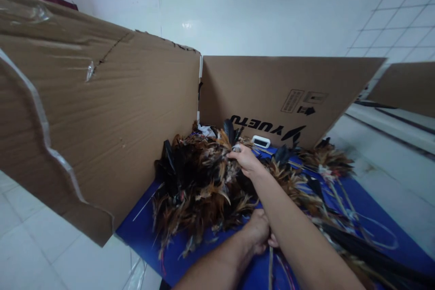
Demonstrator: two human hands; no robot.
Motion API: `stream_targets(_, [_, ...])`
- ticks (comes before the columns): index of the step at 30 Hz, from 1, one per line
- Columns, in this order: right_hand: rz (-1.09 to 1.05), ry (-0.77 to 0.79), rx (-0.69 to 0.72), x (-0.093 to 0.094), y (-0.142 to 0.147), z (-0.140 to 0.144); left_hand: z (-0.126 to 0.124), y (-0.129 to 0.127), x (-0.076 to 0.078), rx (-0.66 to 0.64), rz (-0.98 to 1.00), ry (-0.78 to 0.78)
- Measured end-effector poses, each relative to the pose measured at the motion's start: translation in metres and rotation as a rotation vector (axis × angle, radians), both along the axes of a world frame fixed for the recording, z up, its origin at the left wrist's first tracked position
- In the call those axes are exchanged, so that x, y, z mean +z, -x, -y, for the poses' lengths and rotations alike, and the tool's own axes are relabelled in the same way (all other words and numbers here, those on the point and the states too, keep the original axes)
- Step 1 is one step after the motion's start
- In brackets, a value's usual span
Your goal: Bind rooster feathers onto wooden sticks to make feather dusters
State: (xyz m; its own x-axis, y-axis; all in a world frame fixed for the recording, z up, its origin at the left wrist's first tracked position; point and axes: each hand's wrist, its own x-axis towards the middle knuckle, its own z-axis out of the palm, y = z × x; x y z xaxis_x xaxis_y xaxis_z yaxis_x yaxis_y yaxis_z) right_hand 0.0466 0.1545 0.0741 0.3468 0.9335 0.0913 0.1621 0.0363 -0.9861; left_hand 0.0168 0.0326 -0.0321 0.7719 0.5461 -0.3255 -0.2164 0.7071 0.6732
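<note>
My right hand [247,159] is stretched forward over a heap of brown and black feathers [207,195], its fingers pinched on some feathers at the heap's far side. Something small and whitish shows at its fingertips, too small to name. Nearer to me and under my right forearm, my left hand [258,231] is closed in a fist around a thin stick [271,267], whose lower end comes out below the fist. The right forearm hides part of the left hand's fingers and the upper stick.
A blue board [142,222] lies under the feathers. Cardboard panels stand at the left [112,122] and back [251,86]. A small white device with a dark display [261,142] rests by the back panel. More feather bunches [328,159] with sticks and strings lie at the right.
</note>
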Motion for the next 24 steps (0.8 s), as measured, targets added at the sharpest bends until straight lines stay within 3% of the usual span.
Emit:
stream_targets(5, [-0.135,-0.006,0.045,0.018,-0.01,0.008,0.001,0.008,0.005,-0.083,0.171,-0.073])
stream_targets(10, [-0.083,-0.01,0.056,0.024,-0.015,0.01,0.002,0.015,0.018,-0.147,0.142,-0.069])
stream_targets(18, [0.338,0.058,0.107,0.012,-0.013,0.012,-0.001,0.007,0.003,-0.135,0.197,-0.063])
stream_targets(24, [0.645,0.001,0.034,0.026,-0.007,0.042,-0.002,0.011,0.006,-0.156,0.246,-0.046])
